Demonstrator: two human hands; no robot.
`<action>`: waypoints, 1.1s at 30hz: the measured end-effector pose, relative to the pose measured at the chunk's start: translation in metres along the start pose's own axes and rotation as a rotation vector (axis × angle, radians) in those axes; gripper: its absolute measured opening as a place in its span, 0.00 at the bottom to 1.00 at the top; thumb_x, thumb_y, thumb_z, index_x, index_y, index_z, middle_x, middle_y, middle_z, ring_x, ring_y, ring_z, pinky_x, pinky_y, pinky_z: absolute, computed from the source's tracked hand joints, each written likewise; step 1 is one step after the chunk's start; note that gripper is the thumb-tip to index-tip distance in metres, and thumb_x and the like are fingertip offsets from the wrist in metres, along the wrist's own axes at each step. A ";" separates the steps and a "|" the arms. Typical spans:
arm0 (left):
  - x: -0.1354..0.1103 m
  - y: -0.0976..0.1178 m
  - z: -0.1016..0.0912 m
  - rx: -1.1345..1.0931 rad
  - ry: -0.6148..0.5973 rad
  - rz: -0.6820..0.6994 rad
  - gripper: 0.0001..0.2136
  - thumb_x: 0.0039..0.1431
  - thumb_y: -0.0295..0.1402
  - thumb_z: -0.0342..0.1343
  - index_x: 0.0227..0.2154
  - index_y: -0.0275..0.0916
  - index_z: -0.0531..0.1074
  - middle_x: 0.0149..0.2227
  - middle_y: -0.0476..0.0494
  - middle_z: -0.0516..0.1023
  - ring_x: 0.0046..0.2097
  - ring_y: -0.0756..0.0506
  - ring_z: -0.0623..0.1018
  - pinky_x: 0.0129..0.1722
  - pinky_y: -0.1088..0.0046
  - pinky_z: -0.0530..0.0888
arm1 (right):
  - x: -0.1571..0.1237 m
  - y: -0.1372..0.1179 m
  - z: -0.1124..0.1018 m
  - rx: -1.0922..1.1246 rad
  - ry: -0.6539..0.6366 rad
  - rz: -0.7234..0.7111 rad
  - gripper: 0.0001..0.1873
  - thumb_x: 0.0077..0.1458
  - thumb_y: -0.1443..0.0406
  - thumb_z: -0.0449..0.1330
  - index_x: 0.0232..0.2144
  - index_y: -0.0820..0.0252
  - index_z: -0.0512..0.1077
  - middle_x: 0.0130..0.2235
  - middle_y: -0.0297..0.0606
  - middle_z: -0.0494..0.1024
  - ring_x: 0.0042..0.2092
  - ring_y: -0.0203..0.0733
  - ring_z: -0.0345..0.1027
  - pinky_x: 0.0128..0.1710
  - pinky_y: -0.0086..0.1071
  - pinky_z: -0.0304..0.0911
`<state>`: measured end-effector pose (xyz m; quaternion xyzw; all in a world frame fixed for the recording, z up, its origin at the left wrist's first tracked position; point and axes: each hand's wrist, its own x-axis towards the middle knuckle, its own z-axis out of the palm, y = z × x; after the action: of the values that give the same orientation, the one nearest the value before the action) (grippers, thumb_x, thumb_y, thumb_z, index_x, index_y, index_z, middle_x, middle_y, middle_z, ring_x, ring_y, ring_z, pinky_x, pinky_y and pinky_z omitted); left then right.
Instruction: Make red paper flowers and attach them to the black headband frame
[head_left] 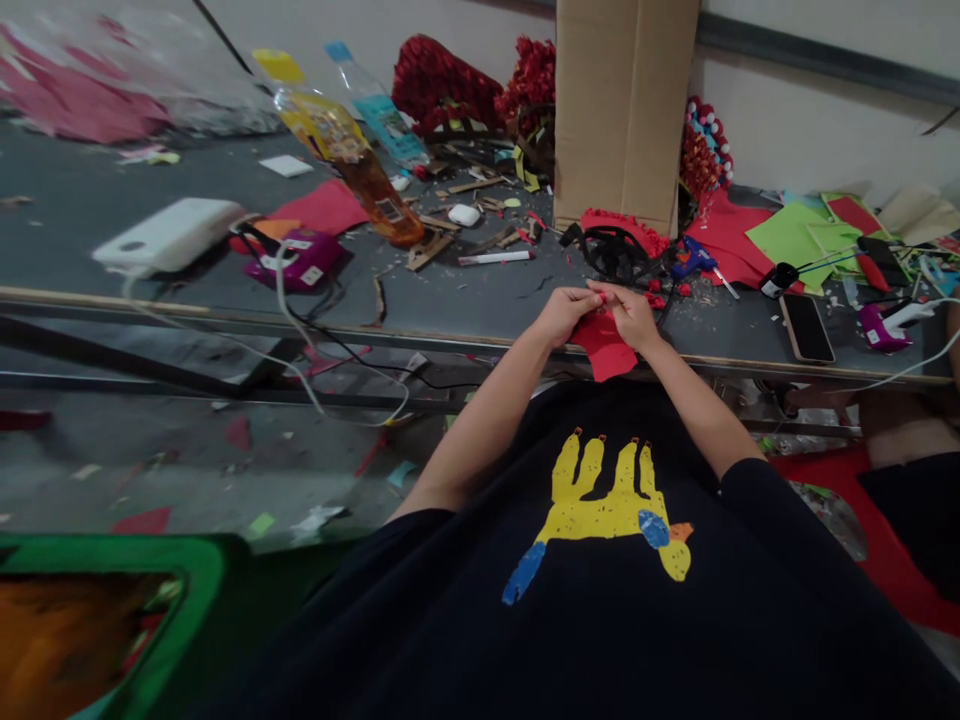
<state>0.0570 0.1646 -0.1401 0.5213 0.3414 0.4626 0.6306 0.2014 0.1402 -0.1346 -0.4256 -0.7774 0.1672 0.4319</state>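
My left hand (564,314) and my right hand (631,314) meet at the table's front edge, fingers pinched together. Between their fingertips is a small red piece (602,297), too small to make out fully. A larger sheet of red paper or felt (606,347) hangs below both hands, over my lap; which hand bears it is hard to tell. Just beyond the hands lies a black coiled thing (616,255) with red trim behind it. A blue glue gun (691,258) rests to the right of that.
A cardboard piece (628,110) stands upright behind. Two bottles, one with brown drink (390,205), stand left. A marker (496,258), a phone (808,328), green sheets (799,240) and a white power bank (169,235) with cables lie about. Another person's leg (904,430) shows at right.
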 end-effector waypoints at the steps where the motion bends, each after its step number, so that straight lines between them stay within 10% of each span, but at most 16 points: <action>1: 0.000 0.000 -0.001 0.003 -0.007 0.000 0.18 0.34 0.44 0.70 0.17 0.33 0.74 0.16 0.50 0.69 0.20 0.54 0.65 0.22 0.78 0.61 | 0.001 0.001 0.000 0.005 -0.019 -0.021 0.23 0.66 0.59 0.40 0.52 0.54 0.71 0.56 0.36 0.73 0.58 0.38 0.66 0.58 0.40 0.62; 11: 0.006 -0.014 -0.005 -0.072 0.080 0.034 0.15 0.40 0.43 0.69 0.21 0.34 0.76 0.19 0.50 0.71 0.23 0.54 0.68 0.24 0.78 0.65 | -0.003 -0.010 0.003 -0.231 -0.035 -0.052 0.27 0.65 0.65 0.39 0.65 0.55 0.48 0.68 0.36 0.51 0.68 0.37 0.45 0.65 0.40 0.51; 33: 0.001 -0.009 0.003 0.131 0.098 0.039 0.18 0.47 0.41 0.58 0.12 0.37 0.61 0.15 0.54 0.57 0.19 0.55 0.54 0.19 0.77 0.49 | -0.006 0.004 0.012 -0.357 -0.069 0.027 0.29 0.58 0.76 0.42 0.59 0.58 0.63 0.57 0.38 0.71 0.58 0.36 0.65 0.60 0.35 0.60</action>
<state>0.0619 0.1645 -0.1479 0.5447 0.3912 0.4764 0.5686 0.1953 0.1385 -0.1474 -0.4998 -0.8034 0.0471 0.3203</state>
